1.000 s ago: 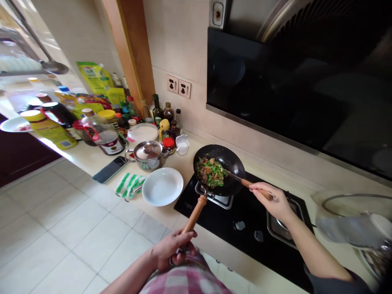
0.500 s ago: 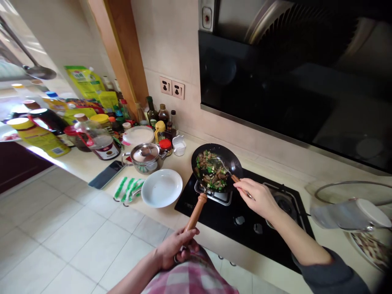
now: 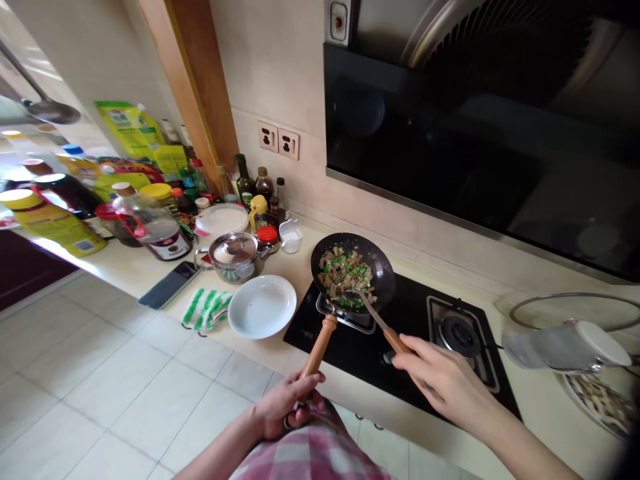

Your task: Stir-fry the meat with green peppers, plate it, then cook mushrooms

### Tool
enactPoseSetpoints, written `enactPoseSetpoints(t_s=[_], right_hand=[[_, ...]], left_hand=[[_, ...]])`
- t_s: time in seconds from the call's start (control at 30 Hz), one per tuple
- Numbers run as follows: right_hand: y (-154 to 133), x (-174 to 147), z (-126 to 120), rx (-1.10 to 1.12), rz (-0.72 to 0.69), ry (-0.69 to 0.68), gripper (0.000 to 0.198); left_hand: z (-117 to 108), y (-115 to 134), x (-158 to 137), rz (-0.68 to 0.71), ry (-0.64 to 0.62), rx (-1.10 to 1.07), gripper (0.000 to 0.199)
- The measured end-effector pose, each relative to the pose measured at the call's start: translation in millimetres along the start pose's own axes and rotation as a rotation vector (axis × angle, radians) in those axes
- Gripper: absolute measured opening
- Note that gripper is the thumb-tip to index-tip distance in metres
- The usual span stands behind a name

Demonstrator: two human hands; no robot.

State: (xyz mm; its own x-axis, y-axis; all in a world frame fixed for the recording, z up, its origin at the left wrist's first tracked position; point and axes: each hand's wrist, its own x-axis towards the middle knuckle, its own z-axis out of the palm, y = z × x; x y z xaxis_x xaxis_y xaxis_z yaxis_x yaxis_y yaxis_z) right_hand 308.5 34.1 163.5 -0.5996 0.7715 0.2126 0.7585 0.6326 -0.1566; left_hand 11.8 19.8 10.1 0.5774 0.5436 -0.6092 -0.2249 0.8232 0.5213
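Note:
A dark wok tilts over the left burner, its near side toward me, with chopped meat and green pieces heaped in its left part. My left hand is closed around the wok's wooden handle, close to my checked apron. In my right hand is a cooking spatula with a wooden grip. Its metal head sits among the food at the wok's near side and is partly hidden. Just left of the wok, a white plate rests on the counter.
A lidded steel pot, phone and green-striped cloth lie left of the plate. Bottles and jars crowd the far left. The right burner, a glass lid and a plate of sliced food are right. A range hood hangs above.
My right hand has drawn the spatula back toward me and slightly right, its head now lower in the wok. The food has shifted into a tighter heap. My left hand keeps its hold.

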Motion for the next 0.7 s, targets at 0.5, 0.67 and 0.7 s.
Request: enactPoseSetpoints(t_s=[0.5, 0.67, 0.7], right_hand=[[33.4, -6.5, 110.5, 0.601, 0.615, 0.621, 0.015], [43.3, -11.8, 113.5, 0.571, 0.701, 0.805, 0.021], [38.8, -13.9, 113.2, 0.614, 0.728, 0.802, 0.022]], left_hand=[[2.7, -1.4, 0.0, -0.005, 0.014, 0.019, 0.049], [3.1, -1.5, 0.0, 0.001, 0.012, 0.019, 0.05], [3.3, -1.4, 0.1, 0.0, 0.016, 0.025, 0.05]])
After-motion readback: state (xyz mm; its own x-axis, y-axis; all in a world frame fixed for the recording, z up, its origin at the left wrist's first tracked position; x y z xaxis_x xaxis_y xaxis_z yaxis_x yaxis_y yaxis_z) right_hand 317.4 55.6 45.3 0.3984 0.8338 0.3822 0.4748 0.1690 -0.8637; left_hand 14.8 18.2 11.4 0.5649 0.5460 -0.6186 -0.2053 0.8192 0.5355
